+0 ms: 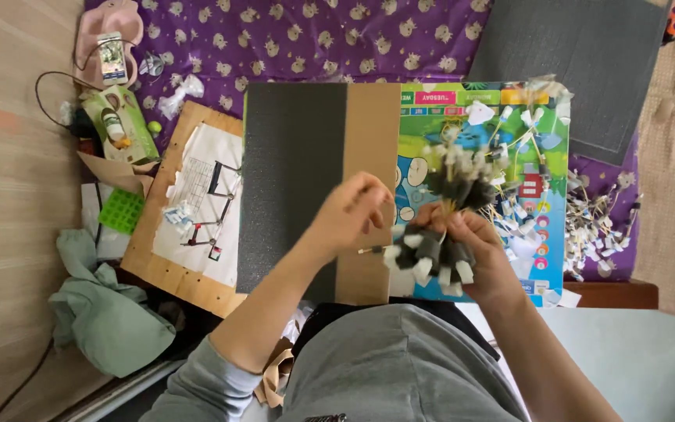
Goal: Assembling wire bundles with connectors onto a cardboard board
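Head view: grey-shirted torso (400, 363) fills the bottom centre, both forearms reaching up from it. Right hand (474, 246) closed around a thick bundle of sticks with black and white tips (439, 258), held just above the lower edge of the colourful printed board (431, 117); a second blurred cluster of the same sticks (462, 176) fans up above the fist. Left hand (349, 211) fingers pinched together beside the bundle, over the brown cardboard strip (373, 141); whether it actually pinches a stick, cannot tell. Dark grey foam sheet (294, 180) lies left of the strip, bare. Loose sticks (595, 223) crowd the board's right edge. Second grey foam sheet (580, 62) top right. Wooden board with paper drawing (197, 203) abuts the foam's left edge; clutter, phone (112, 59) and green cloth (103, 312) beyond.
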